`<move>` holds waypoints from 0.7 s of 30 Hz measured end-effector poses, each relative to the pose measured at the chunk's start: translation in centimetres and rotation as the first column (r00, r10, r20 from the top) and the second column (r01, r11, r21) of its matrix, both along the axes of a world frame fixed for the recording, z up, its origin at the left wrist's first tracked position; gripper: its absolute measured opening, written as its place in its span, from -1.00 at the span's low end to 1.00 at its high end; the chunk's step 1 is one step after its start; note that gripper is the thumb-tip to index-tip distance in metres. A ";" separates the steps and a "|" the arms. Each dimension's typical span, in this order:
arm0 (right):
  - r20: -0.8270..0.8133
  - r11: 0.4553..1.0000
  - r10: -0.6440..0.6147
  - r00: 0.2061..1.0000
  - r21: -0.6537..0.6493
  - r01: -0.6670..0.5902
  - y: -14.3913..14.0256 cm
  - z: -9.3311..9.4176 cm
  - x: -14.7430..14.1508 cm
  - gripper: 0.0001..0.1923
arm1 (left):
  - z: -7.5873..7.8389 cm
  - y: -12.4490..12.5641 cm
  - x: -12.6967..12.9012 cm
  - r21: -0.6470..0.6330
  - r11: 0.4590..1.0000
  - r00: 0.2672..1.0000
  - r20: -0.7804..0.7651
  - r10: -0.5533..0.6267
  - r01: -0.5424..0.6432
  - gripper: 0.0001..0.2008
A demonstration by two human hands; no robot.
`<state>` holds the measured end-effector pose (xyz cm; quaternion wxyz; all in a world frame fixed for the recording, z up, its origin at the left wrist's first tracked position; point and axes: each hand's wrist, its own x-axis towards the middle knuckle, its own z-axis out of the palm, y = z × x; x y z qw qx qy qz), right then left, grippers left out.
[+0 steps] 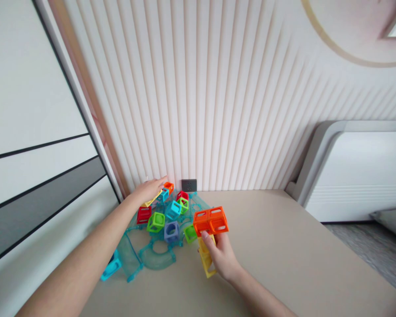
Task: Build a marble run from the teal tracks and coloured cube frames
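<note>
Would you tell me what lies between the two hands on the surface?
In the head view, loose hollow cubes lie between the left hand and the right hand, on clear teal track pieces.

One head-worn camera looks forward and down across the beige floor point(284, 246) toward the ribbed wall point(218, 110) at 12 o'clock, near the toy pile point(165, 220) at 11 o'clock.

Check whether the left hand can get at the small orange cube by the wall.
Probably yes: the left hand is already stretched over the pile, fingertips right beside the small orange cube, with nothing between them.
</note>
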<state>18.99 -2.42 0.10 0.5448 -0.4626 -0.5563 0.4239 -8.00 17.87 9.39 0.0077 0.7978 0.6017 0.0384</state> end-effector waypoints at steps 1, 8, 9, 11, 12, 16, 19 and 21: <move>-0.006 1.000 0.005 1.000 -0.009 -0.005 0.0 0.0 0.0 -0.49 | 0.2 0.0 0.1 0.013 1.000 1.000 0.007 0.025 -0.025 -0.47; 0.037 1.000 -0.002 0.999 0.032 0.000 -0.3 0.7 0.0 -0.49 | 1.2 -0.2 0.5 0.092 0.970 0.975 0.041 0.220 -0.223 -0.32; 0.050 0.999 0.001 0.999 0.038 -0.003 -0.4 0.8 0.0 -0.50 | 1.3 -0.4 0.5 0.099 0.969 0.974 0.045 0.224 -0.227 -0.33; 0.068 0.999 0.010 0.998 0.047 -0.013 -0.4 0.8 0.0 -0.51 | 1.5 -0.9 0.5 0.114 0.968 0.974 0.054 0.221 -0.226 -0.35; 0.073 0.998 0.012 0.997 0.055 -0.016 -0.4 0.9 0.0 -0.51 | 1.6 -1.1 0.6 0.122 0.967 0.974 0.061 0.220 -0.226 -0.37; 0.083 0.996 0.019 0.996 0.083 -0.026 -0.5 1.1 0.1 -0.53 | 2.1 -2.0 1.0 0.157 0.961 0.971 0.102 0.214 -0.229 -0.43; 0.094 0.996 0.023 0.995 0.088 -0.031 -0.6 1.2 0.1 -0.53 | 2.4 -2.3 1.3 0.177 0.958 0.969 0.146 0.200 -0.225 -0.49; 0.101 0.995 0.026 0.994 0.089 -0.035 -0.6 1.2 0.1 -0.55 | 2.6 -2.2 1.5 0.175 0.956 0.962 0.182 0.202 -0.234 -0.49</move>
